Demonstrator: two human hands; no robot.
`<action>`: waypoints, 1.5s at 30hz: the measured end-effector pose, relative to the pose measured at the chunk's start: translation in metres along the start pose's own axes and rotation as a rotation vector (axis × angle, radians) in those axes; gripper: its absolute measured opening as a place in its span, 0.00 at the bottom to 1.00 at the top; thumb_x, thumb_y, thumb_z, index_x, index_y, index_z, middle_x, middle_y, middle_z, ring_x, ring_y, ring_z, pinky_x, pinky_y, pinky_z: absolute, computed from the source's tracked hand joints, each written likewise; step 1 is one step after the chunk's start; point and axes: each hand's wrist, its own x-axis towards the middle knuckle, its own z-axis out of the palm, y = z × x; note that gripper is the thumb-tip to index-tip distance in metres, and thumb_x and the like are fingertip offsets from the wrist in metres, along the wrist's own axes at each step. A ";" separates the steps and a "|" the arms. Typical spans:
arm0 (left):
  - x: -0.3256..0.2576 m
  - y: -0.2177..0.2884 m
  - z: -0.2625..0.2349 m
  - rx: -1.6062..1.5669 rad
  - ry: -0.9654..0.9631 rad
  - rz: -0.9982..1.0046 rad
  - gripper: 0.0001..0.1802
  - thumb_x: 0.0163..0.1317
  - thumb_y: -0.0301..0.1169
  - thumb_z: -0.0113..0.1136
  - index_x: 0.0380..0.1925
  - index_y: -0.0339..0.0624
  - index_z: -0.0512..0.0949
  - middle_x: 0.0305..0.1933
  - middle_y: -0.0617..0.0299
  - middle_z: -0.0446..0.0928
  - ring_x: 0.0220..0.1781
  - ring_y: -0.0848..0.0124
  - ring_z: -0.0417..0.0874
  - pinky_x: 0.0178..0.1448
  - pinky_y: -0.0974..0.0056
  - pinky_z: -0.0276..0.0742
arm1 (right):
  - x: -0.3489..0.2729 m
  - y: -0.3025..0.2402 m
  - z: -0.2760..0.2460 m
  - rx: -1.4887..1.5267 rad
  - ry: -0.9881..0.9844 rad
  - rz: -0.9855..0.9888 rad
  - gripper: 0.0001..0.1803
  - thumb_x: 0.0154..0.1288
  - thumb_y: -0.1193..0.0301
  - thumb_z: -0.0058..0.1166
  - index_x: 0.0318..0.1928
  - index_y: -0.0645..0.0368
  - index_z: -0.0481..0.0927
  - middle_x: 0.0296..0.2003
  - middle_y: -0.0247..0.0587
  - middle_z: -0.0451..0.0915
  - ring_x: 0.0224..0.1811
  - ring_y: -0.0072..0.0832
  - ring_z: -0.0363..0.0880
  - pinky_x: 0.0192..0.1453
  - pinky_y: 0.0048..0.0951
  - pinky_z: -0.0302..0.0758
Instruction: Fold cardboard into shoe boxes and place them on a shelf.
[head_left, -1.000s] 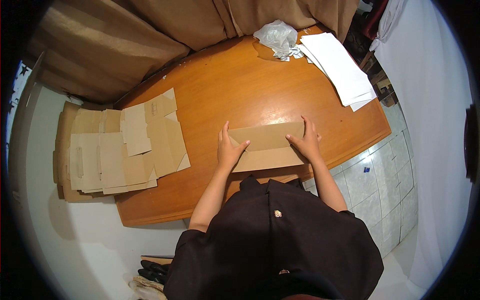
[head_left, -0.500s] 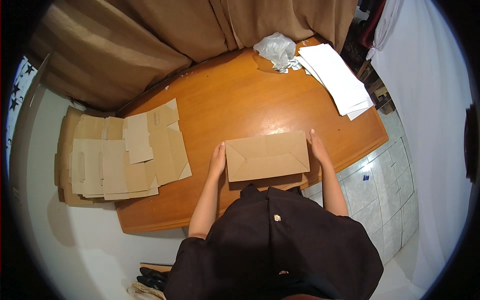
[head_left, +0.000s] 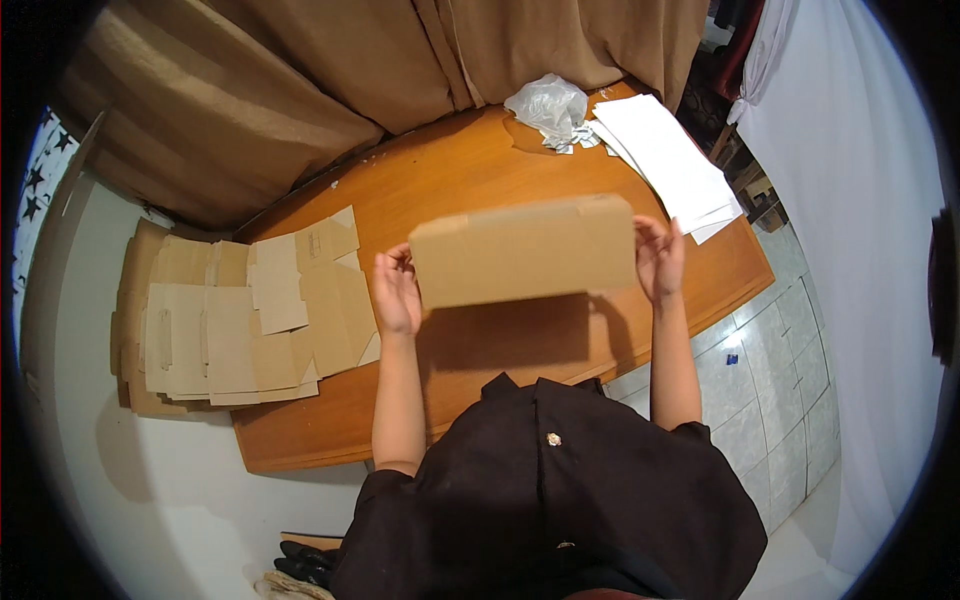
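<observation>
In the head view, my left fingers (head_left: 400,253) and right fingers (head_left: 650,229) hold a cardboard box (head_left: 525,258) by its ends, above the bench (head_left: 450,175); its inside is hidden. Small white pieces (head_left: 584,137) lie beside a plastic bag (head_left: 546,103).

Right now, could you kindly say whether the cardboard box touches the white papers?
Apart: the head view shows table between the cardboard box and white papers.

White papers (head_left: 675,165) are lying on the table (head_left: 450,165) toward its right end; a plastic bag (head_left: 548,104) is resting near its far edge. Brown curtains (head_left: 250,100) are hanging behind it, white fabric (head_left: 840,200) beyond its right side.
</observation>
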 end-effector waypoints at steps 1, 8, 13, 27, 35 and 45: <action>0.002 0.014 0.005 -0.159 -0.026 0.013 0.34 0.66 0.53 0.38 0.62 0.39 0.58 0.55 0.51 0.66 0.59 0.63 0.66 0.62 0.57 0.63 | 0.003 -0.010 -0.002 0.083 -0.004 -0.054 0.34 0.70 0.46 0.25 0.50 0.65 0.72 0.47 0.45 0.75 0.49 0.32 0.73 0.56 0.31 0.67; -0.017 -0.014 0.013 -0.020 0.120 -0.109 0.33 0.62 0.40 0.52 0.64 0.38 0.57 0.56 0.56 0.63 0.55 0.65 0.68 0.60 0.62 0.65 | -0.004 0.038 -0.003 0.155 0.233 0.010 0.18 0.69 0.59 0.39 0.47 0.60 0.72 0.38 0.35 0.72 0.45 0.24 0.71 0.52 0.25 0.67; -0.039 -0.061 0.005 0.430 0.059 0.034 0.31 0.55 0.28 0.61 0.60 0.35 0.65 0.51 0.57 0.69 0.53 0.69 0.70 0.57 0.68 0.68 | -0.022 0.080 -0.005 -0.105 0.299 0.022 0.17 0.63 0.72 0.49 0.53 0.62 0.71 0.37 0.32 0.72 0.43 0.19 0.70 0.49 0.20 0.68; -0.064 -0.083 0.003 0.248 -0.067 -0.093 0.47 0.50 0.24 0.65 0.68 0.43 0.48 0.59 0.52 0.59 0.62 0.63 0.63 0.62 0.62 0.64 | -0.039 0.097 -0.010 -0.673 0.297 -0.060 0.25 0.54 0.85 0.46 0.54 0.56 0.70 0.38 0.39 0.70 0.40 0.28 0.71 0.48 0.27 0.70; -0.068 -0.113 0.016 0.444 0.144 -0.050 0.42 0.45 0.11 0.47 0.65 0.42 0.53 0.60 0.51 0.60 0.62 0.59 0.63 0.65 0.61 0.59 | -0.043 0.075 0.011 -1.500 0.203 -0.086 0.18 0.48 0.80 0.53 0.43 0.53 0.76 0.41 0.48 0.72 0.43 0.42 0.74 0.47 0.38 0.71; -0.061 -0.114 0.031 0.867 0.153 0.076 0.35 0.45 0.11 0.43 0.58 0.40 0.66 0.60 0.49 0.61 0.64 0.56 0.62 0.68 0.61 0.54 | 0.001 0.090 -0.019 -1.245 0.006 -0.201 0.19 0.53 0.71 0.56 0.49 0.54 0.74 0.48 0.46 0.69 0.55 0.39 0.66 0.58 0.45 0.63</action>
